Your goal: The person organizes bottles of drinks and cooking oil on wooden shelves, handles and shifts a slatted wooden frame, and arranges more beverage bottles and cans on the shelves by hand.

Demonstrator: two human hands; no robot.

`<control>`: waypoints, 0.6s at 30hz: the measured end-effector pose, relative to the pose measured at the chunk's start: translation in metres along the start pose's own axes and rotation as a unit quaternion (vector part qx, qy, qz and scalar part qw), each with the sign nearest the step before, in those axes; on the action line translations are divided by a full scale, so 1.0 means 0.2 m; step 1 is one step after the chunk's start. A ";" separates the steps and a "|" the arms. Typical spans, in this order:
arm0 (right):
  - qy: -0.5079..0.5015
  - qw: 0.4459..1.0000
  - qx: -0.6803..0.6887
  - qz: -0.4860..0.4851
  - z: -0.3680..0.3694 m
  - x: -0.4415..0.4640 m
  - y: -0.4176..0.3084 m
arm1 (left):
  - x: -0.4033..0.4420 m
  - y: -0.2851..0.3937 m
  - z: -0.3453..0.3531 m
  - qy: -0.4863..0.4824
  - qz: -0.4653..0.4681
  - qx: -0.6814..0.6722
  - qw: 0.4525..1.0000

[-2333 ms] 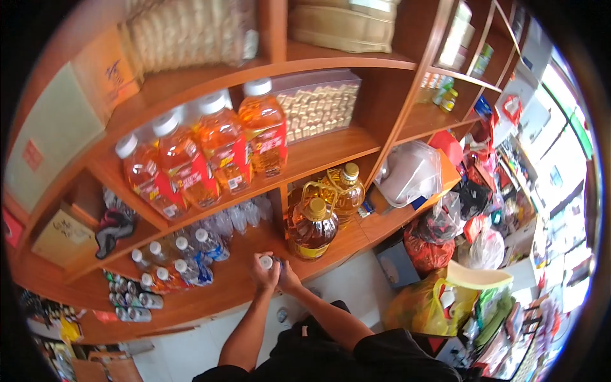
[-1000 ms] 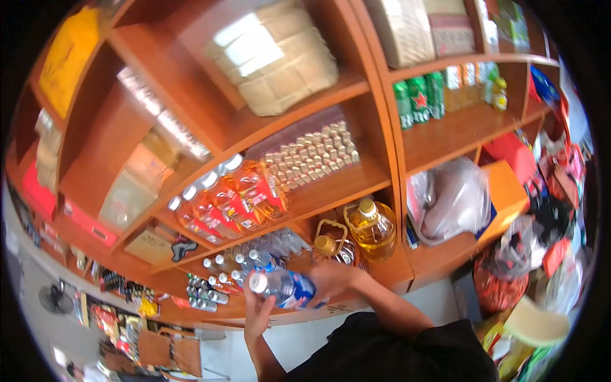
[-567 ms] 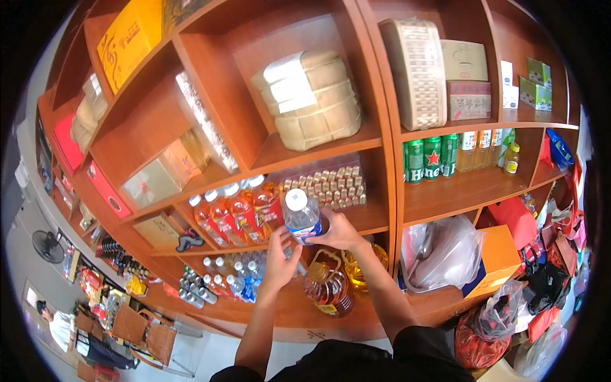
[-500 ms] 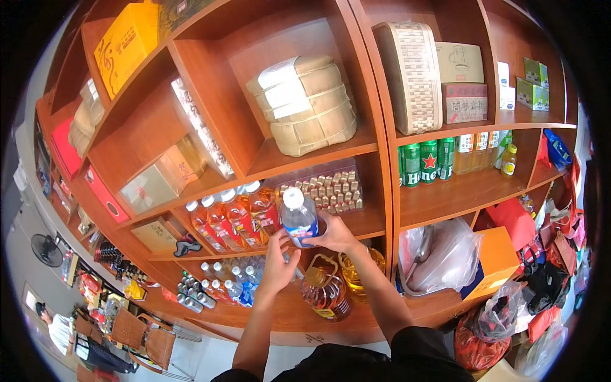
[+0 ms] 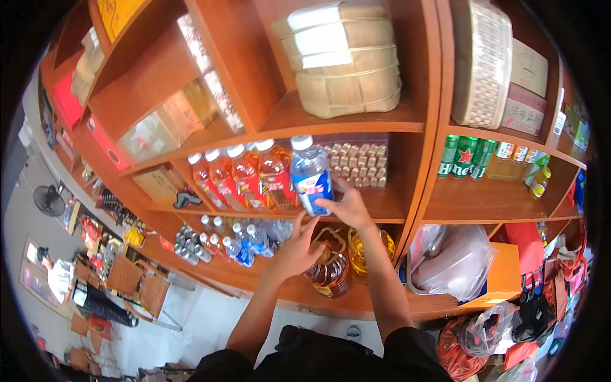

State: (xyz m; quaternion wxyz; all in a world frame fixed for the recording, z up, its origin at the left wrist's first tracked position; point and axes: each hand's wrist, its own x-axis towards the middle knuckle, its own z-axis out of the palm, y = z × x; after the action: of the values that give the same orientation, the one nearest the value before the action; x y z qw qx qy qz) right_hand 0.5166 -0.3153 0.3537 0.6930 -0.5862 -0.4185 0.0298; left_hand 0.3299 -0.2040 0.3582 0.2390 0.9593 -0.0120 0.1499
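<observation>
A clear plastic bottle [image 5: 310, 178] with a white cap and a blue label stands nearly upright at the middle shelf. My right hand [image 5: 347, 205] grips its lower right side, thumb across the front. Just below the bottle's base, my left hand [image 5: 298, 248] has its fingers apart; whether a fingertip touches the bottle I cannot tell. To the left is a row of orange-red drink bottles [image 5: 245, 178] with white caps. Packed gold-coloured pieces [image 5: 359, 164] lie behind and to the right of the bottle.
Below are a large dark oil jug [image 5: 329, 280], a yellow oil jug [image 5: 374, 248] and several small bottles [image 5: 238, 251]. Green cans [image 5: 464, 157] stand in the right compartment. A wrapped bundle [image 5: 347, 70] sits above. A person [image 5: 63, 280] is at far left.
The bottle now stands closer beside the orange-red bottles. My left hand has dropped from its side to below its base, while my right hand keeps hold. The view has shifted.
</observation>
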 end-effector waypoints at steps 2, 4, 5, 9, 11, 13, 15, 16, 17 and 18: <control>-0.022 0.996 0.075 0.032 0.00 -0.01 0.05 | 0.02 0.00 -0.01 -0.017 -0.024 -0.017 0.999; -0.039 0.992 0.113 0.038 -0.01 -0.03 0.00 | 0.03 -0.01 -0.03 -0.026 -0.023 -0.015 0.999; -0.048 0.992 0.109 0.048 -0.01 -0.03 -0.04 | 0.04 -0.04 -0.03 -0.032 -0.021 -0.021 0.999; -0.048 0.993 0.088 0.067 0.00 -0.04 -0.06 | 0.04 -0.11 -0.07 -0.024 -0.006 -0.023 0.999; -0.044 0.997 0.026 0.062 -0.01 -0.04 -0.06 | -0.01 -0.18 -0.10 0.002 -0.008 -0.017 1.000; -0.030 0.998 -0.026 0.050 -0.03 -0.04 -0.05 | -0.11 -0.29 -0.14 -0.022 -0.010 -0.060 0.998; 0.006 0.998 -0.026 0.057 -0.01 -0.04 -0.04 | -0.26 -0.43 -0.20 -0.060 -0.005 -0.048 0.997; 0.033 0.997 -0.034 0.059 0.01 -0.05 -0.05 | -0.36 -0.54 -0.21 -0.103 -0.052 -0.108 0.987; 0.066 0.997 -0.030 0.040 0.02 -0.06 -0.01 | -0.45 -0.68 -0.21 -0.146 -0.095 -0.166 0.971; 0.099 0.994 -0.027 0.023 0.01 -0.07 0.02 | -0.56 -0.83 -0.19 -0.189 -0.136 -0.224 0.946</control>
State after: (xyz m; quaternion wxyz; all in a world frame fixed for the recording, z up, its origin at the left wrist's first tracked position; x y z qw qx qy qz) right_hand 0.5084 -0.3187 0.3421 0.7145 -0.6140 -0.3346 -0.0236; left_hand 0.2285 -0.0453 0.2817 0.4592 0.8843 0.0401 -0.0744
